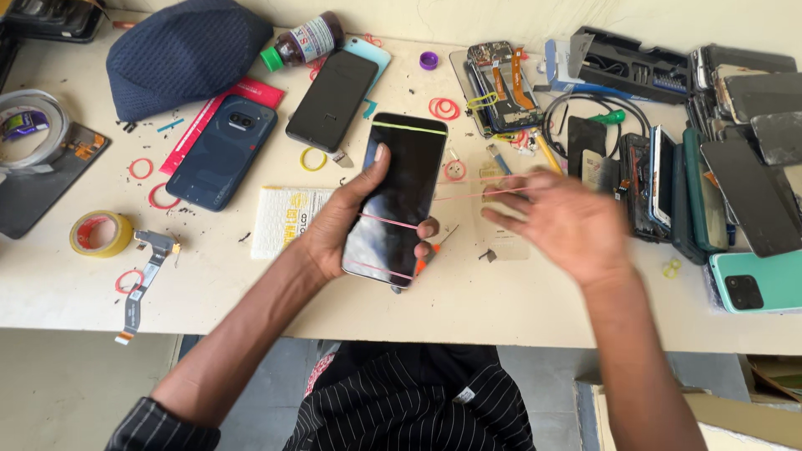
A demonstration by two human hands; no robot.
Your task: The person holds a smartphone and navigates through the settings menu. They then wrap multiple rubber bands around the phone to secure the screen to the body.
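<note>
- Cluttered and pale, the workbench (501,292) is strewn with phone parts, loose rubber bands and small dark debris.
- At its centre a black smartphone (399,196) is held screen-up and clear of the surface, tilted with its top toward 12 o'clock.
- The phone is grasped by the left hand (338,225), thumb on the left edge and fingertips curled round the right; this leaves the glass face free for banding.
- A green rubber band (409,127) crosses the top of the phone, and pink bands (386,221) cross its middle and lower part. The screen is dark and glossy, with no crack seen.
- At 3 o'clock the right hand (568,221) is blurred; a pink band (476,195) is drawn taut from the phone to its fingers, so it is judged to be pinching that band, though the exact grip cannot be told.
- At 9 o'clock a white packet (280,219) lies under the wrist.
- At 10 o'clock a blue phone (221,150) lies back-up, beside a second black phone (332,100).
- At 3 o'clock, further out, stacked handsets (735,184) are ranged on edge.
- At 8 o'clock a yellow tape roll (100,232) is noted.
</note>
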